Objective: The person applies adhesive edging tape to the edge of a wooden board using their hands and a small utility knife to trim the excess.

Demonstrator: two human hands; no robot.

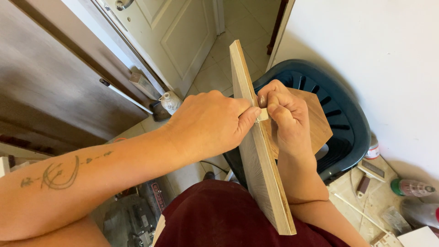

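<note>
A light wooden board point(256, 151) stands on its edge across my lap, its upper end pointing away from me. My left hand point(208, 123) wraps the board's left face, its thumb pressing a small pale strip point(263, 114) at the board's top edge. From the right side, my right hand point(286, 116) pinches that same strip with curled fingers. Behind my right hand lies a brown hexagonal wooden panel point(320, 123) on a dark blue plastic chair point(347, 114).
A white door point(178, 36) and a brown cabinet point(50, 87) stand to the left, with a small white bottle point(170, 101) on the tiled floor. A white wall point(379, 55) rises on the right; bottles point(411, 187), a small jar point(372, 150) and scraps lie below it.
</note>
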